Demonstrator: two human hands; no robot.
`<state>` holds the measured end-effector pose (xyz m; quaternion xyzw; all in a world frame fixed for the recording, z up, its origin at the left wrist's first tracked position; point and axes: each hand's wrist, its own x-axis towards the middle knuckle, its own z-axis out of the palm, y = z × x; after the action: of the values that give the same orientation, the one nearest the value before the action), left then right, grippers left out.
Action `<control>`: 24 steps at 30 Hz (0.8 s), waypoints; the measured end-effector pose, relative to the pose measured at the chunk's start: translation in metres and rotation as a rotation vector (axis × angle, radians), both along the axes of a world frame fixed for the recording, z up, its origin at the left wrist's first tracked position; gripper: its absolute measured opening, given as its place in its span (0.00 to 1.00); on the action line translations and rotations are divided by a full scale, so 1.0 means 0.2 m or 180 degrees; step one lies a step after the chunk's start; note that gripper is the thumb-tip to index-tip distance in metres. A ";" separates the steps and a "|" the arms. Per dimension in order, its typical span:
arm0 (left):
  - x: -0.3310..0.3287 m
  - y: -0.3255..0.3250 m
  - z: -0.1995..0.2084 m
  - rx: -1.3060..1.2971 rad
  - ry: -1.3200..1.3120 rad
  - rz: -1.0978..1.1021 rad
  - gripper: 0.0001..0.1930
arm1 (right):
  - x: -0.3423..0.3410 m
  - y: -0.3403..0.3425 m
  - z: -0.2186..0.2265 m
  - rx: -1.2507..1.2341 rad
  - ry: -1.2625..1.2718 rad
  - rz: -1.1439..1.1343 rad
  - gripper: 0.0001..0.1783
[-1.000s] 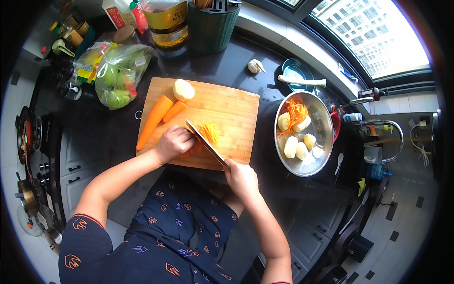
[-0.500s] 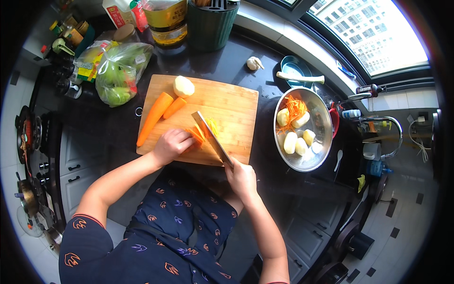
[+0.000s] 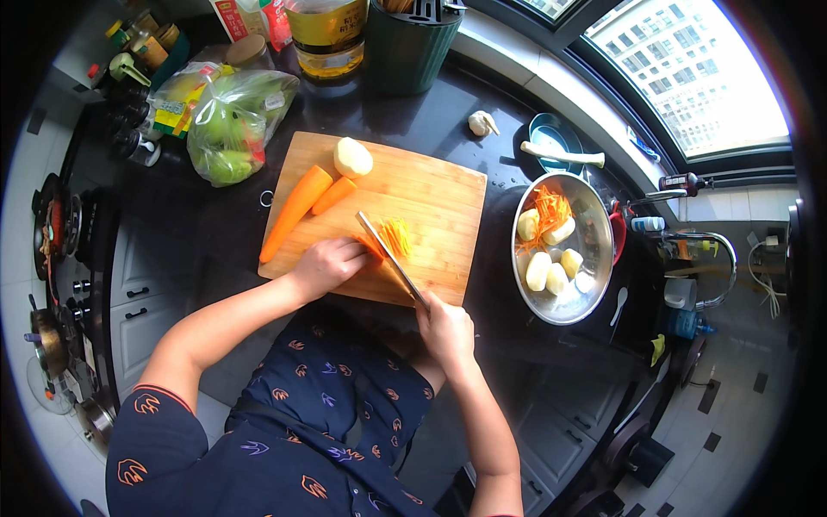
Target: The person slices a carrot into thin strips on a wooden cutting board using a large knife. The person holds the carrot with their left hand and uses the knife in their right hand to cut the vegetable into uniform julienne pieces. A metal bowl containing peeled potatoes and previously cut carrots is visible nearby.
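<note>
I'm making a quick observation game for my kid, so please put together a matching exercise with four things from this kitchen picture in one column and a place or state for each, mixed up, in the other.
Column one
1. Knife
2. Garlic bulb
3. Metal bowl
4. Plastic bag

Column two
A. Clear, with green produce inside
B. Holding orange shreds
C. Gripped in the right hand
D. On the dark counter, just left of the teal dish

Right pairs: 1-C, 2-D, 3-B, 4-A
</note>
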<state>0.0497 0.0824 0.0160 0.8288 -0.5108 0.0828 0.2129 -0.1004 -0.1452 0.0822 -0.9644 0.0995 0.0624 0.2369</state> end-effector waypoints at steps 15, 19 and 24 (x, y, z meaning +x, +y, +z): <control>0.01 -0.02 0.00 -0.0238 -0.0191 -0.0009 0.06 | 0.04 -0.02 0.06 -0.0219 0.0317 0.0153 0.08; 0.01 -0.01 0.01 -0.0198 -0.0175 -0.0041 0.06 | 0.04 -0.04 0.03 -0.0139 0.0155 0.0208 0.08; 0.02 -0.01 0.01 -0.0112 -0.0110 -0.0032 0.06 | -0.02 -0.03 0.07 -0.0401 0.0007 0.0351 0.14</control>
<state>0.0540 0.0803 0.0180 0.8208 -0.5170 0.1050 0.2190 -0.1044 -0.1508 0.0955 -0.9814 0.0503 0.0700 0.1718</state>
